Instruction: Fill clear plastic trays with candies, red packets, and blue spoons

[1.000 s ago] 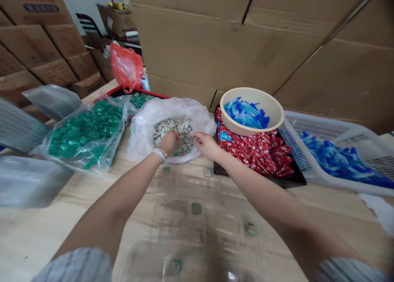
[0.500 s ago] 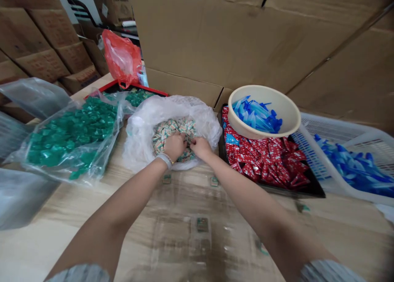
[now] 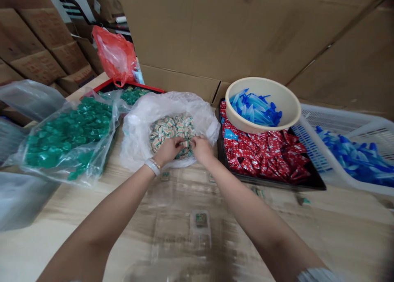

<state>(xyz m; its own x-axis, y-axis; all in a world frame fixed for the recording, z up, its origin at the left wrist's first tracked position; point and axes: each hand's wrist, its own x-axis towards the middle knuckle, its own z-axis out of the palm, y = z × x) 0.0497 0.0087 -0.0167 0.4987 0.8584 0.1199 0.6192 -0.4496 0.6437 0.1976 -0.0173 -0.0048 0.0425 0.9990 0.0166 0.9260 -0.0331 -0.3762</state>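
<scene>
A white plastic bag (image 3: 138,122) lies spread open at the middle of the table, holding many small striped pieces (image 3: 172,128) in white, orange and green. My left hand (image 3: 168,150), with bands at the wrist, is inside its near side, fingers pinched at one of these pieces. Opposite it, my right hand (image 3: 201,148) also has its fingers closed at a small striped piece. The two hands' fingertips are close together, just above the heap. The pieces are too small to make out fully.
On the left are a clear bag of green pieces (image 3: 70,130) and a red bag (image 3: 113,56). On the right, a cream basin (image 3: 292,109) of blue pieces rests over a black tray of red packets (image 3: 267,159), beside a white basket (image 3: 341,179). Clear packs (image 3: 201,220) lie in front.
My left hand has shifted slightly left and back from the heap's middle, opening a small gap to the right hand. The whole view has tilted a little.
</scene>
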